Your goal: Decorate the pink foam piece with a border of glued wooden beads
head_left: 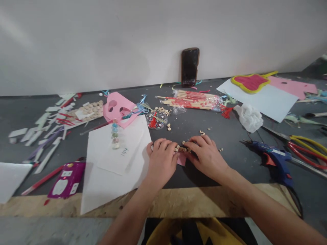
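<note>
Both hands meet over a small pink paper piece [181, 159] that carries a row of small light wooden pieces [183, 149], some flower-shaped. My left hand [162, 160] has its fingers bent, with thumb and fingertips at the row's left end. At the right end, my right hand [205, 151] pinches with thumb and forefinger against the pieces and the paper. Several loose wooden pieces [202, 132] lie just beyond the right fingers. More of them [163, 110] are heaped near a clear round dish [156, 119] of beads. The fingers hide part of the row.
A blue glue gun [274, 158] and red-yellow-handled scissors [304, 144] lie at right, near crumpled tissue [249, 117]. White sheets [93, 170], a pink cut-out [116, 107] and a purple device [67, 180] are at left. Wrapped sticks [194, 100] lie behind; a phone [189, 66] leans on the wall.
</note>
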{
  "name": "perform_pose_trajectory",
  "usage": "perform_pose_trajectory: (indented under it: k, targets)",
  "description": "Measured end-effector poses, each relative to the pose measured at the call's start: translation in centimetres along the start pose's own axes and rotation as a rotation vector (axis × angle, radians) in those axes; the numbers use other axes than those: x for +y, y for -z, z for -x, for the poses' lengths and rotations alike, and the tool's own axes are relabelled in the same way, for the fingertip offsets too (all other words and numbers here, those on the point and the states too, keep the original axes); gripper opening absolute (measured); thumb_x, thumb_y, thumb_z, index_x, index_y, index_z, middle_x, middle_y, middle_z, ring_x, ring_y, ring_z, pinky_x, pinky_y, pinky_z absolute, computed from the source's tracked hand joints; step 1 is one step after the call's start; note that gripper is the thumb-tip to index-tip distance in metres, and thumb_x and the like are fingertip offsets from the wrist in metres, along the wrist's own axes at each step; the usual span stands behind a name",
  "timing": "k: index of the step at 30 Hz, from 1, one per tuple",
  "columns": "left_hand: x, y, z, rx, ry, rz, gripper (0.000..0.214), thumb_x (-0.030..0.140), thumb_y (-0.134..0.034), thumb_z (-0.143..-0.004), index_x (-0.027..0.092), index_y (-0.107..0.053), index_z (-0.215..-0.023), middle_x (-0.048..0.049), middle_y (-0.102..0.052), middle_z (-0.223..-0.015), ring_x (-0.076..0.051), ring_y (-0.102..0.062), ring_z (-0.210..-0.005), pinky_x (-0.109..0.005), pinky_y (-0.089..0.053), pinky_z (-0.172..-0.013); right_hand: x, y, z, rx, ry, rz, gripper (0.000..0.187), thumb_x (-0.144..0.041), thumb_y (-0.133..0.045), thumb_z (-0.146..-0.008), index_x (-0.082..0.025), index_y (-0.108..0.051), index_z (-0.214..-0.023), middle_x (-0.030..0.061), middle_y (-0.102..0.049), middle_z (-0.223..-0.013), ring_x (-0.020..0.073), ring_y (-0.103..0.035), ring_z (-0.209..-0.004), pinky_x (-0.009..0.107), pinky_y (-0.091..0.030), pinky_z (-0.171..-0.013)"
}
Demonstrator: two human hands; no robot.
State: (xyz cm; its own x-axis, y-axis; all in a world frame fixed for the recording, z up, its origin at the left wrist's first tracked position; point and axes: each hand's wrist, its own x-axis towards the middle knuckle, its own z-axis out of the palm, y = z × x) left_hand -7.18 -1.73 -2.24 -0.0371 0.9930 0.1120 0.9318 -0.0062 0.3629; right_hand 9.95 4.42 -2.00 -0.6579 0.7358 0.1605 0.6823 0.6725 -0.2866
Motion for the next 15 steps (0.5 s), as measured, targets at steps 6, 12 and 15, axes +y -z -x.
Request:
perform_pose_trajectory:
  k: [6, 12, 15]
  targets:
    - [-0.5, -0.1, 0.0, 0.001, 0.047, 0.043, 0.017, 0.023, -0.056, -0.082, 0.024, -0.060, -0.099, -0.0042, -0.065, -0.111, -0.026, -0.048, -0.117, -0.049, -0.027, -0.100, -0.7, -0.2, -1.4, -0.033, 0.051, -0.004, 0.022, -0.026, -0.055, -0.088, -0.026, -0.067, -0.106, 0.0091, -0.060, -0.115, 0.0268, -0.047, -0.103, 0.043, -0.038, -0.086]
    - [-1.4, 0.3, 0.5, 0.010, 0.064, 0.073, 0.017, 0.024, -0.059, -0.081, 0.024, -0.060, -0.097, -0.0040, -0.065, -0.111, -0.028, -0.045, -0.120, -0.049, -0.027, -0.100, -0.8, -0.7, -2.3, -0.050, 0.120, -0.040, 0.023, -0.023, -0.053, -0.089, -0.029, -0.068, -0.105, 0.0073, -0.059, -0.120, 0.0264, -0.044, -0.107, 0.041, -0.037, -0.084]
    - [-1.6, 0.3, 0.5, -0.003, 0.067, 0.078, 0.017, 0.024, -0.060, -0.080, 0.024, -0.061, -0.097, -0.0035, -0.065, -0.111, -0.028, -0.045, -0.120, -0.049, -0.028, -0.100, -0.7, -0.9, -2.6, -0.065, 0.140, -0.035, 0.023, -0.022, -0.052, -0.089, -0.030, -0.070, -0.102, 0.0061, -0.059, -0.121, 0.0256, -0.044, -0.107, 0.041, -0.036, -0.085]
